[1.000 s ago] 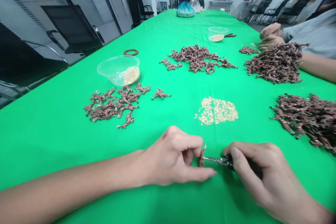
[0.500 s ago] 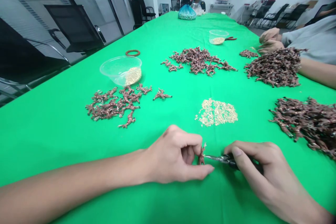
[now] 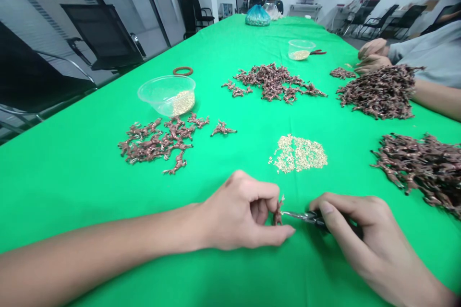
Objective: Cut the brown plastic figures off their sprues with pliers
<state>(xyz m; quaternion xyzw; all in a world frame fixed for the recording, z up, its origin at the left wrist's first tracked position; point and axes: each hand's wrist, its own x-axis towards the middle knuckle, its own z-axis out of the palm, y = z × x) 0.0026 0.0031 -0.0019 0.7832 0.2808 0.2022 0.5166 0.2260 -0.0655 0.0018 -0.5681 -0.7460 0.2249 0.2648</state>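
My left hand (image 3: 248, 216) is closed on a small brown animal figurine (image 3: 278, 212), pinched upright between the thumb and fingers. From the right, the thin metal tip of the pliers (image 3: 300, 216) meets the figurine's side. My right hand (image 3: 356, 235) is wrapped round their dark handles, which it partly hides. Whatever the jaws grip is too small to make out. Just beyond both hands, tiny gold-coloured pieces (image 3: 302, 153) lie spread on the green cloth (image 3: 230, 278). A pile of similar brown figurines (image 3: 154, 144) lies ahead of my left arm.
A clear plastic bowl (image 3: 154, 93) holds more small pieces, with a brown ring (image 3: 183, 71) behind it. Figurine heaps lie at the centre (image 3: 270, 81) and right (image 3: 425, 168). A co-worker's hands (image 3: 374, 55) rest by another heap (image 3: 378, 91). Farther off stands a second tub (image 3: 300, 50).
Hardly anything differs. The view has shifted very slightly; both hands keep their hold, and the pliers' tip stays at the figurine.
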